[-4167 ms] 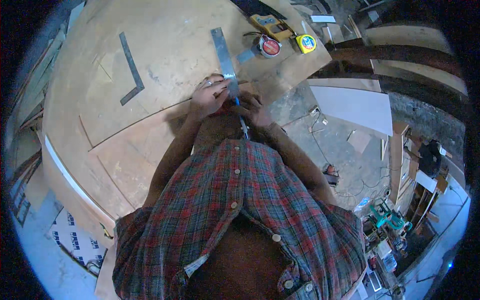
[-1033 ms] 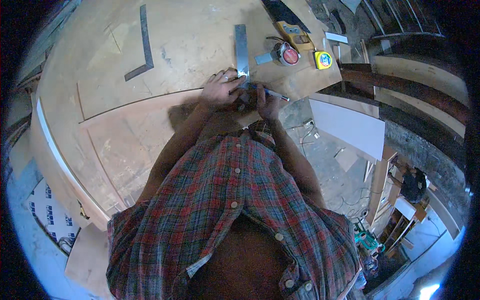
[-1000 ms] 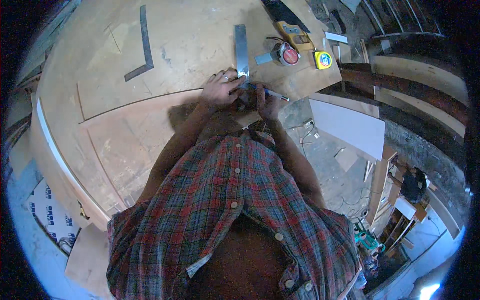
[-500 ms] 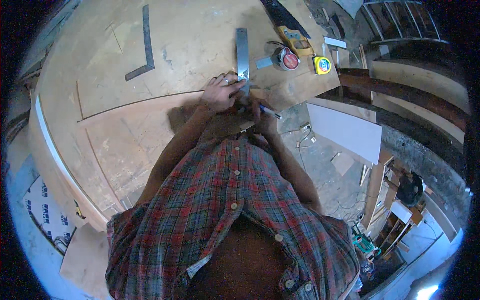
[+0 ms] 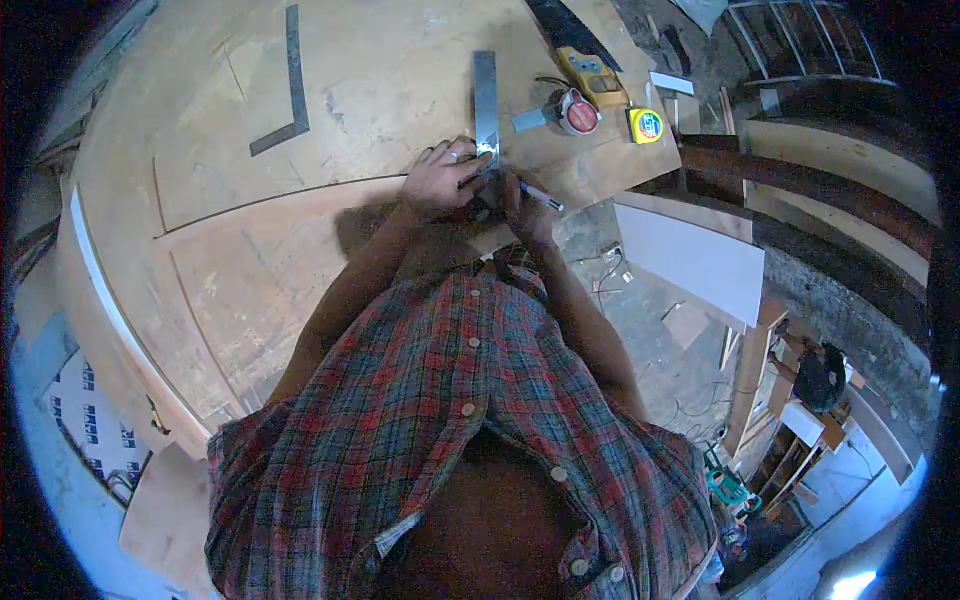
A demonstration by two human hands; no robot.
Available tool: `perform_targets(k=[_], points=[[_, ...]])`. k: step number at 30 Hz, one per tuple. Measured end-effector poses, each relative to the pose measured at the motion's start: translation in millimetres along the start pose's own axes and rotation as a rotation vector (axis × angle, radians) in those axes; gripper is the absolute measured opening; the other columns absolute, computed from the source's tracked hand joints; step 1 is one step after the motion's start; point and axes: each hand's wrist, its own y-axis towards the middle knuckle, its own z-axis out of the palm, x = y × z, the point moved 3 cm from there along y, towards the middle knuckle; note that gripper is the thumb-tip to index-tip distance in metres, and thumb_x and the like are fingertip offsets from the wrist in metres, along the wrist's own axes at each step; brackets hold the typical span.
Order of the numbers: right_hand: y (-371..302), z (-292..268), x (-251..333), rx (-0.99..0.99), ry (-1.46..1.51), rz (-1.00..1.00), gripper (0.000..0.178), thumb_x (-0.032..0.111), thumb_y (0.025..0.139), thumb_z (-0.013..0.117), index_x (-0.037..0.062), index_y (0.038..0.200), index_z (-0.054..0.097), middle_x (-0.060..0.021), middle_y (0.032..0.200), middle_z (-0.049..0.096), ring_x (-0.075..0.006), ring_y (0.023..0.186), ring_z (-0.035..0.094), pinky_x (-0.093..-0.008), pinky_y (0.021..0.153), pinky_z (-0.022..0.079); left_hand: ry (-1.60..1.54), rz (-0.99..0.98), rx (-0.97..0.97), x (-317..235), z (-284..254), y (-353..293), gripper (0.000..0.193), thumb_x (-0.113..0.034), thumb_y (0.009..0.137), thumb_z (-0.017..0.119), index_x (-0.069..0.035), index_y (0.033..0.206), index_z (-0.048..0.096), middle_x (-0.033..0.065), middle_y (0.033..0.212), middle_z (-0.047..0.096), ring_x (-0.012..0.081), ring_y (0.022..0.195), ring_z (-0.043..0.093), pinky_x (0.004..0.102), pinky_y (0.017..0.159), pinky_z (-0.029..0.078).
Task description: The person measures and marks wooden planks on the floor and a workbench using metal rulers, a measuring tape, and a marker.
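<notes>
A person in a plaid shirt (image 5: 450, 350) bends over a wooden table (image 5: 380, 90), where a steel ruler (image 5: 486, 100) lies flat, pointing away from the body. The left hand (image 5: 436, 180), a ring on one finger, rests on the ruler's near end with fingertips touching the metal; whether its grip closes round anything beneath, one cannot tell. The right hand (image 5: 527, 212), just right of the ruler's near end, has its grip closed around a pen (image 5: 543, 196) that slants out to the right; its writing tip is hidden.

Right of the ruler sit a round, red-faced tool (image 5: 579, 112) with printing too small to read, a saw (image 5: 592, 78) with a yellow handle, and a yellow tape measure (image 5: 645, 125) bearing a printed label. Well left of the ruler lies a dark L-shaped square (image 5: 295, 90). Farther left and nearer the body, beyond the table, a white sheet (image 5: 112, 440) carries repeated dark printed blocks, unreadable here.
</notes>
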Motion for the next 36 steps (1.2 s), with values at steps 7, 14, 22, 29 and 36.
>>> perform_targets(k=[7,14,22,29,36], points=[[-47.3,-17.1,-0.9,0.175,0.046,0.063,0.024,0.024,0.101,0.056,0.0022,0.100,0.068,-0.0147,0.086,0.070,-0.0238,0.074,0.067,-0.0354,0.068,0.053,0.097,0.059,-0.116,-1.3,1.1,5.3,0.042,-0.033,0.089,0.065,-0.023,0.130,0.063,0.0040,0.120,0.060,0.0261,0.118,0.054,0.0433,0.097,0.046],[-58.0,-13.2,-81.2,0.052,0.191,0.246,0.019,0.019,0.099,0.061,0.0003,0.099,0.065,-0.0087,0.092,0.067,-0.0177,0.082,0.062,-0.0338,0.075,0.052,-0.093,-0.008,-0.088,-4.2,-5.2,3.6,0.048,-0.031,0.085,0.072,-0.022,0.131,0.063,0.0035,0.121,0.061,0.0248,0.118,0.055,0.0419,0.100,0.045],[-42.7,-44.0,-39.9,-0.169,0.551,0.199,0.018,0.016,0.100,0.058,0.0003,0.104,0.066,-0.0066,0.094,0.067,-0.0172,0.086,0.059,-0.0319,0.077,0.049,-0.587,-0.444,-0.219,11.2,24.0,19.1,0.065,-0.016,0.080,0.078,-0.004,0.137,0.050,0.0135,0.103,0.067,0.0232,0.081,0.068,0.0342,0.075,0.055],[-29.0,-49.9,-58.4,0.044,0.681,0.434,0.018,0.013,0.100,0.058,0.0031,0.114,0.063,-0.0073,0.104,0.067,-0.0182,0.098,0.060,-0.0346,0.083,0.051,-0.952,-0.509,-0.302,15.9,6.2,-7.9,0.045,0.001,0.084,0.068,0.001,0.126,0.051,0.0066,0.094,0.062,0.0107,0.074,0.058,0.0258,0.066,0.052],[-11.8,-37.5,-49.4,0.187,0.256,-0.331,0.037,0.014,0.093,0.058,0.0074,0.129,0.058,-0.0152,0.132,0.060,-0.0321,0.118,0.059,-0.0405,0.088,0.054,-0.882,-0.580,-0.249,-0.2,8.3,6.7,0.045,-0.001,0.086,0.066,0.000,0.127,0.048,0.0035,0.080,0.060,0.0087,0.070,0.058,0.0251,0.064,0.050]])
